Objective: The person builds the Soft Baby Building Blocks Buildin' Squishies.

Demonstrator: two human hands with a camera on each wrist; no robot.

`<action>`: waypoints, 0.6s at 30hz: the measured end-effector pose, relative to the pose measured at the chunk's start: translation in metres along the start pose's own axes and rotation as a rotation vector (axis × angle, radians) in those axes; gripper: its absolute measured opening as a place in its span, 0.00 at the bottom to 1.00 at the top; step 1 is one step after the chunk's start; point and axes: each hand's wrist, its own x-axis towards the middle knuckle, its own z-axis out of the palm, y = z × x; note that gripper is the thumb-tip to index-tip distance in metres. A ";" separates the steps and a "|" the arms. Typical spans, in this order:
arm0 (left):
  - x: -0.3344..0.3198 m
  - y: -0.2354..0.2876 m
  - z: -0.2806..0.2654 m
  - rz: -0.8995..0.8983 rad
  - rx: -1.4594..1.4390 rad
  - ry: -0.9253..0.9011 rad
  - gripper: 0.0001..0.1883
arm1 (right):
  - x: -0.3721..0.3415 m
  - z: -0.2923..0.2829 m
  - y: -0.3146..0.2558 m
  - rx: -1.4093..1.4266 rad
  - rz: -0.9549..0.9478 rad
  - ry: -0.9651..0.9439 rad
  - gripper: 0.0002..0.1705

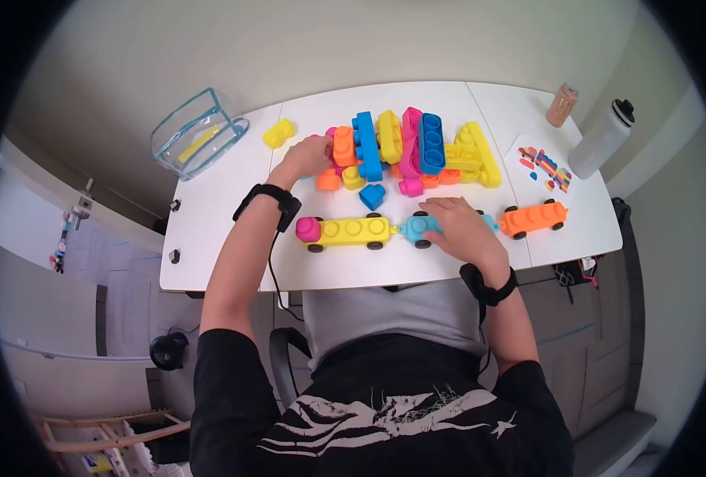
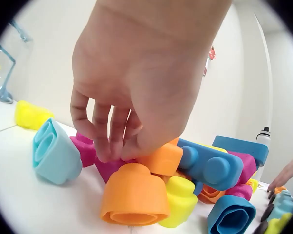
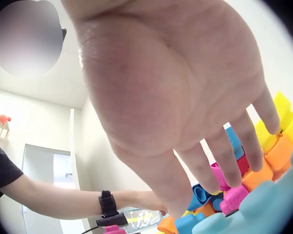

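Observation:
My left hand (image 1: 311,157) is in the left part of the block pile, its curled fingers and thumb pinching a magenta block (image 2: 109,168) that they partly hide. Close to it are a light blue block (image 2: 56,152), orange blocks (image 2: 135,192) and a yellow block (image 2: 179,201). My right hand (image 1: 466,229), fingers spread, rests over the light blue wheeled base (image 1: 418,226) and covers much of it. That base joins a yellow wheeled base (image 1: 345,231) with a magenta block (image 1: 308,230) at its left end. On the right of the row is an orange wheeled base (image 1: 534,219).
Blue, yellow, magenta and orange blocks (image 1: 431,143) are heaped behind the row. A yellow block (image 1: 279,133) lies apart near a clear bag (image 1: 198,135). At the right are a picture sheet (image 1: 542,168), a white bottle (image 1: 601,141) and a can (image 1: 562,106).

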 end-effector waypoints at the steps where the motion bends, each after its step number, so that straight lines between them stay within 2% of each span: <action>1: 0.004 -0.002 0.000 0.001 0.001 -0.002 0.20 | -0.001 0.000 0.001 0.000 -0.008 -0.002 0.33; 7: 0.008 -0.009 -0.006 0.042 -0.122 -0.138 0.25 | -0.003 -0.001 -0.004 0.021 -0.030 0.006 0.34; 10: 0.011 0.000 -0.001 0.059 -0.077 -0.107 0.24 | -0.006 0.003 -0.003 0.001 -0.017 0.014 0.34; 12: 0.006 0.000 -0.002 -0.050 -0.126 -0.094 0.21 | -0.005 0.006 -0.005 -0.005 -0.027 0.008 0.34; 14: 0.004 0.000 -0.004 -0.041 -0.079 -0.091 0.21 | -0.005 0.006 -0.007 -0.011 -0.021 -0.063 0.35; 18: -0.003 -0.003 -0.010 -0.035 -0.007 -0.085 0.19 | -0.006 0.002 -0.011 -0.019 -0.030 -0.072 0.35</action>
